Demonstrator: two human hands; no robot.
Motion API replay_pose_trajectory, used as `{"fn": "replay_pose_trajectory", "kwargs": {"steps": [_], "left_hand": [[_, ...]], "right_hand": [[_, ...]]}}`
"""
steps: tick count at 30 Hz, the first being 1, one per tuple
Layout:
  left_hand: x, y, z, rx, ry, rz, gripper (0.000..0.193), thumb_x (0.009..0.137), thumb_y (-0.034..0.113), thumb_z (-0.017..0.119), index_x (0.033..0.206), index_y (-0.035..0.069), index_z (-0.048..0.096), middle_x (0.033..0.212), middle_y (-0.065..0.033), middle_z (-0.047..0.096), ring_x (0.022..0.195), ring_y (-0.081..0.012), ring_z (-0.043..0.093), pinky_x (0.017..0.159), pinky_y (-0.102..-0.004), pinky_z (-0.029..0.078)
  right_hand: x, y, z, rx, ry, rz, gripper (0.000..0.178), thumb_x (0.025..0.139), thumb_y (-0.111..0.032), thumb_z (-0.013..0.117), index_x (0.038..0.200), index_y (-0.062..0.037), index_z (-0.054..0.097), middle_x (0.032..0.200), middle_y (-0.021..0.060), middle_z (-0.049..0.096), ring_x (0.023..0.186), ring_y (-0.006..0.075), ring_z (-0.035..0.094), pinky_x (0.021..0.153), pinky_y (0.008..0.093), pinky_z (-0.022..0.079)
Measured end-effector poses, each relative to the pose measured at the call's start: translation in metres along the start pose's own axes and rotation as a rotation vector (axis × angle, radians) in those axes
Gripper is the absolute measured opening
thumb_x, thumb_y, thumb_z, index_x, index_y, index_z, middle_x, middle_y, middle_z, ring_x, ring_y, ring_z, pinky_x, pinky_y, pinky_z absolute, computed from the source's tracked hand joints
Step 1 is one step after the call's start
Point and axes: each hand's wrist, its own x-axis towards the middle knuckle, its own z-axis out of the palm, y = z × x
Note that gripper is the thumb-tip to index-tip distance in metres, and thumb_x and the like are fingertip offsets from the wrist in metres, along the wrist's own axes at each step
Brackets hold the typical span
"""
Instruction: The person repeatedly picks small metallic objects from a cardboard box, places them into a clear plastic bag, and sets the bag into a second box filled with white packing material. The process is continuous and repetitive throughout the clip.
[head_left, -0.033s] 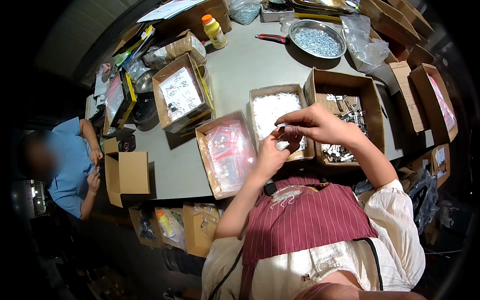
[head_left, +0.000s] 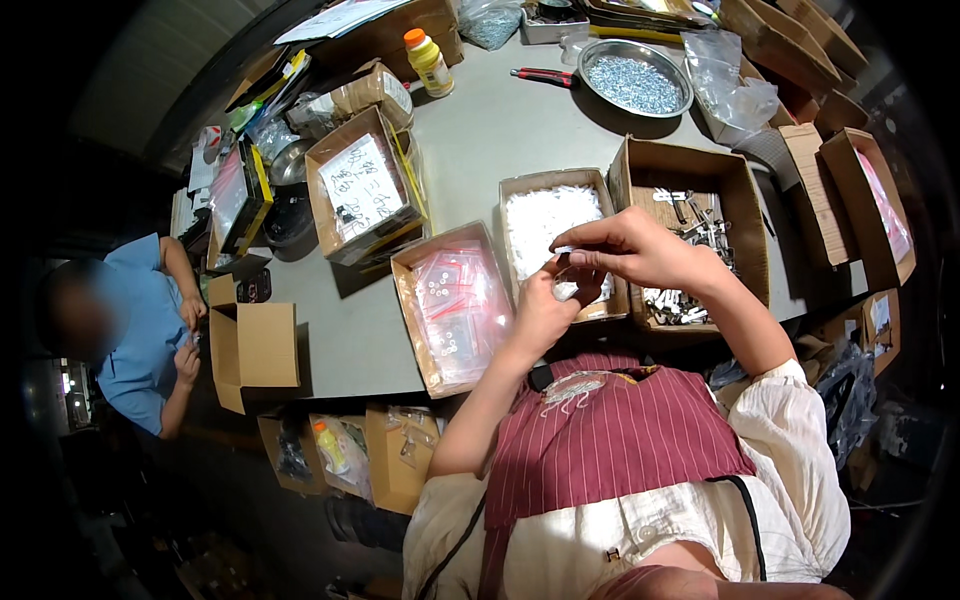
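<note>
Small dark piece [head_left: 563, 259] — between right fingers [head_left: 594, 233] — above white parts [head_left: 545, 212].

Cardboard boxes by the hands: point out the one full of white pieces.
The middle box, filled with white pieces and partly behind the right hand; the left box holds red-lined bags, the right box metal parts.

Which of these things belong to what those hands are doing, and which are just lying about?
Seemingly in use:
left hand and right hand, close together at a dark bit too small to identify
white pieces, boxed below the hands
metal parts, boxed to their right

Apparently just lying about:
orange-capped bottle on the table
red-and-black tool
papers
</note>
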Motion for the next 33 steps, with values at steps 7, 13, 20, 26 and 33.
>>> {"fn": "replay_pose_trajectory", "kwargs": {"steps": [7, 13, 20, 26, 33], "left_hand": [[0.004, -0.003, 0.007, 0.075, 0.023, 0.060, 0.028, 0.086, -0.002, 0.074, 0.113, -0.001, 0.069, 0.101, -0.0073, 0.074, 0.098, -0.0163, 0.069, 0.088, -0.0329, 0.056], [0.004, -0.016, 0.000, 0.256, 0.070, 0.136, 0.019, 0.086, 0.007, 0.077, 0.100, 0.000, 0.065, 0.097, -0.0069, 0.072, 0.095, -0.0179, 0.068, 0.088, -0.0328, 0.053], [-0.023, -0.020, -0.018, 0.234, 0.198, 0.046, 0.015, 0.089, 0.008, 0.076, 0.099, 0.002, 0.066, 0.094, -0.0063, 0.070, 0.093, -0.0157, 0.065, 0.089, -0.0308, 0.050], [-0.012, -0.021, -0.020, 0.169, 0.130, -0.033, 0.018, 0.088, 0.008, 0.077, 0.101, 0.002, 0.066, 0.094, -0.0013, 0.067, 0.089, -0.0105, 0.060, 0.083, -0.0260, 0.048], [-0.005, -0.012, -0.007, 0.184, 0.104, 0.015, 0.017, 0.088, 0.009, 0.077, 0.100, 0.002, 0.066, 0.093, -0.0018, 0.067, 0.088, -0.0107, 0.060, 0.083, -0.0272, 0.048]], "right_hand": [[0.001, 0.005, 0.003, 0.058, 0.034, -0.066, 0.034, 0.105, -0.024, 0.063, 0.127, 0.0010, 0.068, 0.095, 0.0128, 0.077, 0.078, 0.0136, 0.070, 0.071, 0.0316, 0.056], [0.001, 0.043, 0.008, -0.210, 0.288, 0.026, 0.036, 0.100, -0.026, 0.065, 0.127, -0.0027, 0.067, 0.094, 0.0226, 0.073, 0.082, 0.0369, 0.071, 0.075, 0.0455, 0.056], [-0.027, 0.123, -0.057, -0.637, 0.651, 0.169, 0.030, 0.085, -0.007, 0.069, 0.115, -0.0010, 0.067, 0.106, 0.0206, 0.069, 0.097, 0.0400, 0.068, 0.082, 0.0473, 0.055], [-0.073, 0.242, -0.109, -0.870, 0.537, 0.564, 0.036, 0.078, -0.015, 0.074, 0.112, -0.0048, 0.070, 0.104, 0.0195, 0.069, 0.103, 0.0397, 0.067, 0.088, 0.0504, 0.055], [-0.063, 0.249, -0.104, -0.733, 0.499, 0.570, 0.029, 0.074, -0.017, 0.076, 0.099, -0.0013, 0.074, 0.088, 0.0208, 0.072, 0.088, 0.0397, 0.070, 0.081, 0.0491, 0.056]]}}
